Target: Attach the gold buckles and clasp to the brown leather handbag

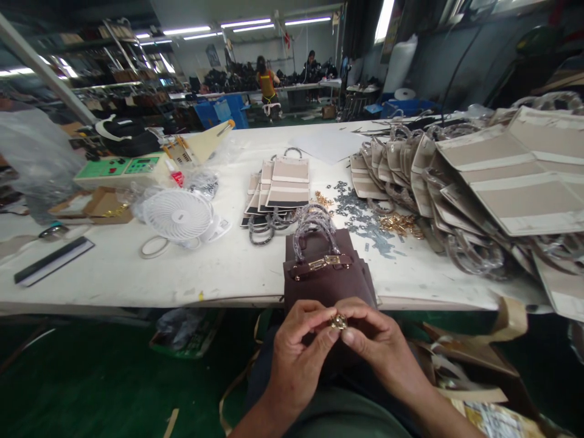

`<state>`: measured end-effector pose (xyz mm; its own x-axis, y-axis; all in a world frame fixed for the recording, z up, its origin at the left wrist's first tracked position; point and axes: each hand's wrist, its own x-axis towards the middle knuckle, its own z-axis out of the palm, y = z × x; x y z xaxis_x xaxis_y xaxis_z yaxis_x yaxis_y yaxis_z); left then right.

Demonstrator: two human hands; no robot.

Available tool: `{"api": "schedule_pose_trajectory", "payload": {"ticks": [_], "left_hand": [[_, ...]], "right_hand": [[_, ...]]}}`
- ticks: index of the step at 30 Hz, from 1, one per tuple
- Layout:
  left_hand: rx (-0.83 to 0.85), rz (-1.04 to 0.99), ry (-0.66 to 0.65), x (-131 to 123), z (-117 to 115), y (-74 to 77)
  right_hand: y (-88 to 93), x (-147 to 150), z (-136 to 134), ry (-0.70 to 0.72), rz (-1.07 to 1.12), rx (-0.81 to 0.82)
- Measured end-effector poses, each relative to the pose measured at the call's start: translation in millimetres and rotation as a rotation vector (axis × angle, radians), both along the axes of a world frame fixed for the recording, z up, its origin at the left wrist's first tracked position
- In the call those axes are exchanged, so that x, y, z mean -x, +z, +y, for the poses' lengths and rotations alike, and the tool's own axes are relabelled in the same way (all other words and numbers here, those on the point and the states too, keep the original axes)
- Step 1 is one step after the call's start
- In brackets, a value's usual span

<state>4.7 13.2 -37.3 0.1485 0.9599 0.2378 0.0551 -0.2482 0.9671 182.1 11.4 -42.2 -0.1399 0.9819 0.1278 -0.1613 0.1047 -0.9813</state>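
Observation:
Between my two hands, over the front of a dark brown handbag panel (301, 289), is a small gold-coloured metal fitting (339, 322). My left hand (301, 344) pinches it from the left with thumb and forefinger. From the other side my right hand (378, 337) grips it the same way. The fitting's exact kind is too small to make out. Just beyond my fingers, the brown panel carries a strap with a gold clasp (323, 263) and plastic-wrapped handles (314, 228). It lies at the table's front edge, on further brown panels.
Beige bag panels (287, 179) lie behind the brown one; a larger heap (515, 164) fills the right. Grey metal plates (365, 213) and gold fittings (401, 225) are scattered between. A white fan (177, 214) and black-and-white bar (55, 261) lie left. Two people work far back.

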Motion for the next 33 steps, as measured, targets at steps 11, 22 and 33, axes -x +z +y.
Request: {"api": "schedule_pose_trajectory", "payload": {"ticks": [11,22,33], "left_hand": [[0.136,0.316,0.467,35,42,-39.8],[0.156,0.321,0.440,30,78,-32.0],[0.335,-0.408,0.323,1,81,-6.7]], "right_hand": [[-5.9,29,56,-0.058,0.009,0.233],[18.4,26,79,0.237,-0.085,-0.043],[20.2,-43,109,-0.108,-0.676,-0.361]]}}
